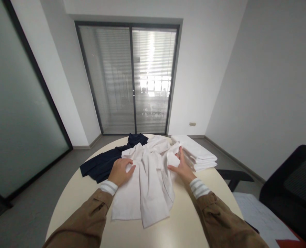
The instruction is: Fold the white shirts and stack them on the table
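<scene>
A crumpled white shirt (153, 186) lies across the middle of the round table, its lower end spread towards me. Over its left side is my left hand (120, 171), with the fingers curved and a gap between thumb and forefinger. Whether its hidden fingers touch the cloth I cannot tell. On the right, my right hand (183, 167) has a raised fold of the shirt between its thumb and fingers. A dark navy garment (103, 162) lies flat at the left, partly under the white shirt.
A stack of folded white cloth (196, 151) stands at the table's back right. Beyond the right edge of the pale round table (83, 210) are a black office chair (294, 186) and papers (258, 213). A glazed door with blinds (132, 79) is behind.
</scene>
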The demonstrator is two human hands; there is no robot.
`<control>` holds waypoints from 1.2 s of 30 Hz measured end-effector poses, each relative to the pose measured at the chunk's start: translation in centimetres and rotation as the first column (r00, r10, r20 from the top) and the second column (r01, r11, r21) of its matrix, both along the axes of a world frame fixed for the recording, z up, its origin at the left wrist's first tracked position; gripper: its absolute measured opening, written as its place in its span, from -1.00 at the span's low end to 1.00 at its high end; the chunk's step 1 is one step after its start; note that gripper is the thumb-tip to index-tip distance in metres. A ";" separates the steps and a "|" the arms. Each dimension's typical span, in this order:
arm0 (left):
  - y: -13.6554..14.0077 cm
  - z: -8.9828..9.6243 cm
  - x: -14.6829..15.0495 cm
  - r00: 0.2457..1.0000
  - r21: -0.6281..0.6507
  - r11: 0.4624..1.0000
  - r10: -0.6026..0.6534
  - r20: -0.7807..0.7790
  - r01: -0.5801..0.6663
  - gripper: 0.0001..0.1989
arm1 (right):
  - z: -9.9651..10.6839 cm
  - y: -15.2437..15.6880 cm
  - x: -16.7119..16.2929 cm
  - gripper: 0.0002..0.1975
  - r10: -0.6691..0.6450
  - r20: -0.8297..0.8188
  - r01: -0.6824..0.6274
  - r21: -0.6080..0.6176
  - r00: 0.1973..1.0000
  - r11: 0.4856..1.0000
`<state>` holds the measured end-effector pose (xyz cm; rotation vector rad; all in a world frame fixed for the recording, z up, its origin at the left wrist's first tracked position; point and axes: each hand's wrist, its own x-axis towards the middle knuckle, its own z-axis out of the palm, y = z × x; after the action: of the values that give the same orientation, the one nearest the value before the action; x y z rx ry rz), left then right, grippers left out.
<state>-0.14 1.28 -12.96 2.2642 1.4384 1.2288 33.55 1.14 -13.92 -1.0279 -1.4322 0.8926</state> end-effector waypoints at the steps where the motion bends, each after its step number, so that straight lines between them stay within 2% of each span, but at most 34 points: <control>1: -0.3 -0.1 0.4 0.995 0.018 0.997 -0.071 -0.073 0.072 -0.75 | -0.2 0.0 -0.1 0.39 0.012 0.072 -0.013 0.003 0.997 1.000; 4: -1.1 -0.6 1.0 0.917 -0.076 0.962 -0.274 -0.290 0.263 -0.48 | -0.6 -0.1 0.0 0.26 0.020 0.221 -0.021 0.001 0.975 1.000; 7: -1.5 -1.1 1.2 0.823 -0.229 0.928 -0.367 -0.434 0.293 -0.30 | 0.0 -0.4 0.5 0.05 -0.027 0.354 0.012 0.044 0.935 0.999; 11: -1.9 -0.2 1.1 0.765 -0.293 0.907 -0.415 -0.493 0.304 -0.40 | 2.0 -1.2 1.1 -0.25 -0.054 0.608 0.020 0.063 0.792 0.998; 15: -2.6 1.5 1.3 0.781 -0.272 0.918 -0.389 -0.488 0.288 -0.53 | 4.6 -2.2 1.8 -0.55 -0.029 0.731 -0.026 0.063 0.682 0.998; 17: -3.2 2.2 1.5 0.796 -0.264 0.927 -0.365 -0.482 0.265 -0.60 | 5.8 -2.9 2.4 -0.61 0.055 0.775 -0.065 -0.018 0.630 0.998; 19: -3.7 2.8 1.8 0.803 -0.280 0.920 -0.380 -0.458 0.276 -0.66 | 6.8 -3.7 3.2 -0.64 0.225 0.812 -0.090 -0.210 0.539 0.974; 21: -4.0 3.1 2.1 0.799 -0.330 0.887 -0.442 -0.406 0.323 -0.70 | 7.8 -4.4 3.9 -0.58 0.419 0.801 -0.036 -0.448 0.428 0.893; 23: -4.0 3.3 2.3 0.798 -0.351 0.866 -0.478 -0.367 0.357 -0.69 | 8.7 -5.0 4.3 -0.52 0.504 0.791 0.038 -0.548 0.347 0.835; 25: -3.6 3.2 2.1 0.835 -0.280 0.900 -0.419 -0.357 0.333 -0.65 | 9.4 -5.3 4.2 -0.55 0.473 0.832 0.067 -0.510 0.289 0.857; 27: -3.0 2.6 1.7 0.898 -0.120 0.960 -0.278 -0.342 0.251 -0.67 | 9.9 -5.5 3.4 -0.58 0.376 0.896 0.080 -0.404 0.235 0.911; 29: -2.3 1.7 1.3 0.927 0.003 0.982 -0.179 -0.329 0.190 -0.65 | 10.0 -5.5 2.3 -0.63 0.244 0.943 0.066 -0.265 0.226 0.962; 30: -2.0 1.1 1.0 0.922 0.020 0.982 -0.171 -0.347 0.189 -0.56 | 9.9 -5.5 1.8 -0.68 0.184 0.951 0.027 -0.197 0.249 0.980; 31: -1.8 0.5 0.8 0.906 -0.001 0.980 -0.183 -0.382 0.198 -0.46 | 9.6 -5.4 1.3 -0.72 0.148 0.946 -0.028 -0.147 0.287 0.989; 33: -1.7 -0.4 0.4 0.850 -0.128 0.967 -0.255 -0.461 0.221 -0.34 | 8.7 -5.3 0.7 -0.64 0.175 0.922 -0.138 -0.134 0.346 0.981; 34: -1.7 -0.6 0.4 0.822 -0.200 0.954 -0.295 -0.488 0.223 -0.35 | 8.2 -5.2 0.6 -0.57 0.218 0.913 -0.170 -0.168 0.343 0.971; 36: -2.2 -0.1 0.4 0.778 -0.306 0.924 -0.363 -0.512 0.229 -0.42 | 7.1 -5.0 0.4 -0.45 0.281 0.915 -0.170 -0.240 0.288 0.956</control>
<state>0.25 -0.87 -13.08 2.6676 1.2085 0.2774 33.98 -3.90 -6.81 -1.5783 -2.6340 0.4878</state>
